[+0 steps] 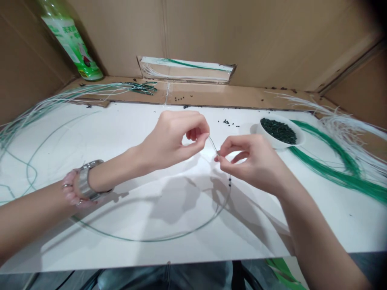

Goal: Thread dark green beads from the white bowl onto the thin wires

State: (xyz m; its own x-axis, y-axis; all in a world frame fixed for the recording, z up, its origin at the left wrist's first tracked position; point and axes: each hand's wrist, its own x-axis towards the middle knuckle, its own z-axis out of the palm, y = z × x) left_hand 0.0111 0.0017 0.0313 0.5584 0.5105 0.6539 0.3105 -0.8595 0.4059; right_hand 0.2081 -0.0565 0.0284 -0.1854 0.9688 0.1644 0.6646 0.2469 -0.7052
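My left hand (172, 141) and my right hand (250, 161) are raised close together above a white board (169, 237). Between their fingertips runs a thin wire (213, 146), pinched by both hands. Below my right hand, a few tiny dark beads (229, 181) sit on a thin green strand (145, 239), which loops widely across the board. To the right of my right hand stands a white bowl (279, 133) heaped with dark beads. A pink beaded bracelet (71, 187) and a metal watch-like band (86, 180) circle my left wrist.
A bundle of green strands (332, 173) and white fibres (344, 131) lie at the right. More strands (90, 90) and beaded pieces (142, 87) rest on a cardboard ledge at the back. Loose beads (226, 123) are scattered nearby. Cardboard walls and a green-labelled bottle (72, 44) stand behind.
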